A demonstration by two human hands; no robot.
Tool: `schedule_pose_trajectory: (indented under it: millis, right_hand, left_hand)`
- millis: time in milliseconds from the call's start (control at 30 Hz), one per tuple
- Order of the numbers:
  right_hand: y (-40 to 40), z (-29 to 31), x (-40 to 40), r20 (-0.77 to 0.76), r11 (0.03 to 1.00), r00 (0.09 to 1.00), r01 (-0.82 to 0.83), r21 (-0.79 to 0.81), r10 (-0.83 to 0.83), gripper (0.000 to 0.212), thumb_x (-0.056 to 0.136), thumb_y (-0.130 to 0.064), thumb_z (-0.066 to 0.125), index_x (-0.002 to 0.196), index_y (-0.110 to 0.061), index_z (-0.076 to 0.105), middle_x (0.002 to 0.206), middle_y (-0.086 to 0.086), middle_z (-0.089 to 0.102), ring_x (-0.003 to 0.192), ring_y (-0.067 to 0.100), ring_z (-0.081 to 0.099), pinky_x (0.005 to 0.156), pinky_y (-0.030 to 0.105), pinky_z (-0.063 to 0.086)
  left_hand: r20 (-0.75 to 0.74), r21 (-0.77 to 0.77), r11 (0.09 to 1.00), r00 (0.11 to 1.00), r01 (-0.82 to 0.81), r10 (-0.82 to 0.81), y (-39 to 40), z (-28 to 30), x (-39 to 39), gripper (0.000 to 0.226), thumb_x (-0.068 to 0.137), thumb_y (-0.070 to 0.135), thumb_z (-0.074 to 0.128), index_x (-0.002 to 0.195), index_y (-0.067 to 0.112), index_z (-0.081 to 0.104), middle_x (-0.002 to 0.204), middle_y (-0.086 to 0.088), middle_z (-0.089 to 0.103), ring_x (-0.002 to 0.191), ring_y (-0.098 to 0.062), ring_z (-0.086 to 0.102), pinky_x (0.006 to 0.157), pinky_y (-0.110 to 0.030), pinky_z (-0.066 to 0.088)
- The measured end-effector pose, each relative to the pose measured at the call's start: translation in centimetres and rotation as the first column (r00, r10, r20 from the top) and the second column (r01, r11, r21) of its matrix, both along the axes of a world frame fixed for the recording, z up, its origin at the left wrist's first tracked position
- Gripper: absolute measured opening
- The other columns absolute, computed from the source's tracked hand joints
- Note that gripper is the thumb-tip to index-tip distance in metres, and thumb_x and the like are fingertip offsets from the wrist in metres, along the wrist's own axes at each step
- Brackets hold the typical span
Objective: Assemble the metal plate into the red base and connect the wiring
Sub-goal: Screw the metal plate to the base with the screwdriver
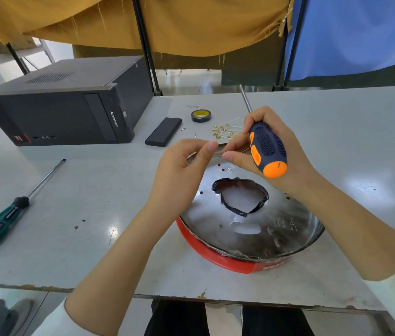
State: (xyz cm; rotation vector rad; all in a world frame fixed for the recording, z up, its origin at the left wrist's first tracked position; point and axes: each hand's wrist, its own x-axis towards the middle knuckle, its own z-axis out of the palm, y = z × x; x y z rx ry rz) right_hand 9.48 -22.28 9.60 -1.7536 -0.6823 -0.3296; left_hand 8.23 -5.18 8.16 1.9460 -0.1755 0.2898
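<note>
A shiny round metal plate [276, 229] with a tape-edged hole in its middle lies in the red base [215, 254] near the table's front edge. My right hand [279, 151] grips a blue-and-orange screwdriver [268, 146], its shaft pointing up and away. My left hand [181, 173] is above the plate's far rim, thumb and fingers curled, fingertips close to my right fingertips. A small thin part seems pinched between the two hands; it is too small to make out. White wires with brass terminals [225, 130] lie behind the hands.
A green-handled screwdriver [9, 214] lies at the left. A black computer case [63, 103] stands at the back left. A black slim box [163, 135], a tape roll [201, 115] and loose screws sit behind the plate.
</note>
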Motion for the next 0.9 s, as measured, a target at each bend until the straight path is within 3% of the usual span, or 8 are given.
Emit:
schedule_pose_trajectory:
  millis: [100, 167, 400, 500, 567, 633, 733, 900]
  right_hand:
    - [-1.0, -0.6, 0.5, -0.035, 0.998, 0.999, -0.023, -0.061, 0.021, 0.040, 0.076, 0.006, 0.073, 0.090, -0.016, 0.043, 0.085, 0.029, 0.062, 0.079, 0.021, 0.069, 0.074, 0.029, 0.057]
    - [-1.6, -0.9, 0.7, -0.074, 0.995, 0.996, -0.048, -0.092, 0.041, 0.038, 0.077, 0.007, 0.072, 0.090, -0.015, 0.042, 0.085, 0.030, 0.062, 0.076, 0.022, 0.069, 0.072, 0.029, 0.056]
    - [-2.8, -1.9, 1.2, -0.252, 0.966, 0.960, -0.171, -0.194, 0.119, 0.030, 0.083, 0.003, 0.068, 0.094, -0.014, 0.046, 0.089, 0.023, 0.062, 0.076, 0.026, 0.068, 0.071, 0.029, 0.056]
    - [-3.0, -2.1, 1.7, -0.348, 0.910, 0.936, -0.186, -0.371, 0.050, 0.023, 0.095, -0.005, 0.054, 0.089, -0.027, 0.053, 0.084, 0.000, 0.064, 0.081, 0.028, 0.066, 0.077, 0.039, 0.056]
    - [-3.0, -2.3, 1.5, -0.379, 0.894, 0.920, -0.249, -0.372, 0.098, 0.027, 0.094, -0.002, 0.053, 0.086, -0.028, 0.053, 0.082, -0.003, 0.061, 0.078, 0.023, 0.064, 0.076, 0.037, 0.057]
    - [-2.8, -2.3, 0.9, -0.364, 0.886, 0.921, -0.277, -0.372, 0.135, 0.031, 0.087, 0.009, 0.056, 0.086, -0.021, 0.050, 0.083, 0.002, 0.058, 0.072, 0.021, 0.060, 0.067, 0.027, 0.054]
    - [-3.1, -2.6, 0.9, -0.366, 0.882, 0.923, -0.268, -0.388, 0.120, 0.031, 0.089, 0.010, 0.052, 0.086, -0.021, 0.050, 0.082, 0.002, 0.056, 0.073, 0.021, 0.057, 0.072, 0.033, 0.050]
    - [-2.8, -3.4, 1.0, -0.258, 0.820, 0.965, -0.190, -0.540, 0.054, 0.039, 0.097, -0.003, 0.047, 0.094, -0.042, 0.047, 0.101, 0.010, 0.064, 0.094, 0.028, 0.063, 0.085, 0.045, 0.051]
  left_hand:
    - [-0.065, -0.008, 0.992, 0.990, -0.129, 0.128, 0.9, -1.9, -0.1, 0.051, 0.091, 0.030, 0.066, 0.138, 0.033, 0.045, 0.132, 0.017, 0.048, 0.121, 0.003, 0.041, 0.085, 0.001, 0.029]
    - [-0.253, -0.105, 0.983, 0.960, -0.151, 0.120, 1.1, -3.1, -0.5, 0.069, 0.090, 0.020, 0.066, 0.148, 0.032, 0.031, 0.143, 0.012, 0.039, 0.126, -0.004, 0.043, 0.091, -0.014, 0.033]
    - [-0.448, -0.152, 0.968, 0.887, -0.199, 0.112, 1.9, -4.7, 0.6, 0.073, 0.081, -0.011, 0.041, 0.140, 0.030, 0.047, 0.124, 0.006, 0.062, 0.105, -0.015, 0.063, 0.087, -0.035, 0.055]
    - [-0.420, -0.047, 0.996, 0.906, -0.075, 0.048, 2.8, -3.8, 2.4, 0.071, 0.072, -0.014, 0.038, 0.110, 0.039, 0.068, 0.099, 0.006, 0.073, 0.089, -0.011, 0.070, 0.071, -0.028, 0.058]
    - [-0.433, -0.031, 0.998, 0.901, -0.050, 0.031, 3.4, -2.9, 3.5, 0.069, 0.072, -0.013, 0.038, 0.111, 0.036, 0.069, 0.088, 0.007, 0.073, 0.070, -0.007, 0.068, 0.060, -0.024, 0.057]
    - [-0.448, -0.089, 0.993, 0.894, -0.073, 0.025, 3.8, -2.3, 4.3, 0.062, 0.080, -0.008, 0.046, 0.129, 0.027, 0.061, 0.107, 0.003, 0.071, 0.075, -0.011, 0.069, 0.070, -0.029, 0.060]
    - [-0.422, -0.184, 0.975, 0.906, -0.127, 0.038, 4.1, -2.1, 3.8, 0.053, 0.086, 0.014, 0.061, 0.138, 0.023, 0.052, 0.129, 0.006, 0.063, 0.107, -0.011, 0.065, 0.094, -0.033, 0.053]
    - [-0.434, -0.269, 0.923, 0.890, -0.276, 0.140, 2.5, -4.0, -0.9, 0.068, 0.070, 0.026, 0.062, 0.137, 0.032, 0.049, 0.125, 0.007, 0.061, 0.117, -0.014, 0.058, 0.103, -0.035, 0.045]
